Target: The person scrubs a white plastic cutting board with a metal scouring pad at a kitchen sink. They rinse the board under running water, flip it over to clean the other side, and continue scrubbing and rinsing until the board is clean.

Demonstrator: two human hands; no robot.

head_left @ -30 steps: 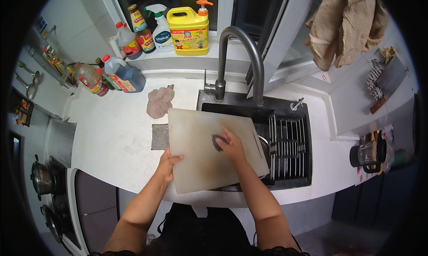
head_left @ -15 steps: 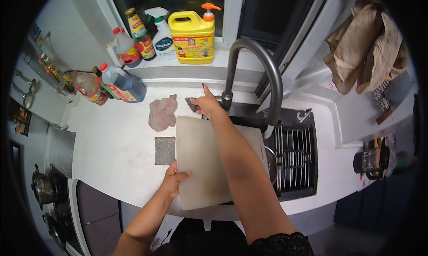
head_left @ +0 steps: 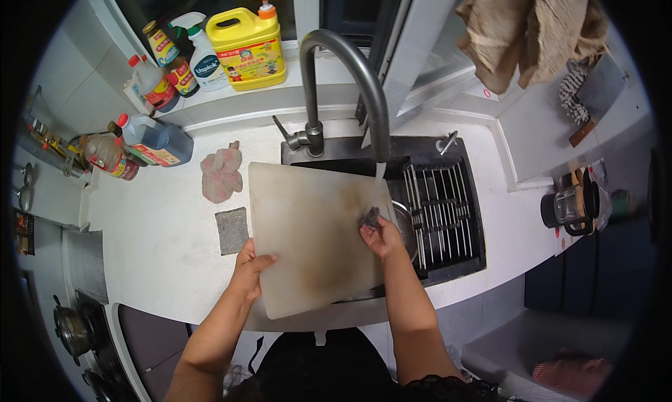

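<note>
A large pale cutting board (head_left: 308,227) lies aslant over the left part of the black sink (head_left: 413,147), its near left corner reaching out past the sink over the front edge of the white counter (head_left: 161,227). Brownish smudges cloud its upper face. The person's left hand (head_left: 248,270) has it firmly by the left edge, left of the sink, thumb laid on top and the other fingers out of sight behind. The right hand (head_left: 382,238), over the sink, is closed around a small dark scrubber (head_left: 368,219) near the board's right edge; from where I stand I can't tell whether the scrubber is touching the board.

Behind the sink a tall curved tap (head_left: 381,115) arches forward, its spout above the basin. A dish rack (head_left: 441,216) of metal bars sits in the sink's right part, and a round metal vessel (head_left: 407,228) shows partly inside the sink, between rack and board.

On the counter to the left of the sink I see a grey square pad (head_left: 232,231) and, a little farther back, a crumpled pinkish cloth (head_left: 222,172). A yellow jug (head_left: 248,55) with an orange pump stands on the ledge behind and left of the sink.
</note>
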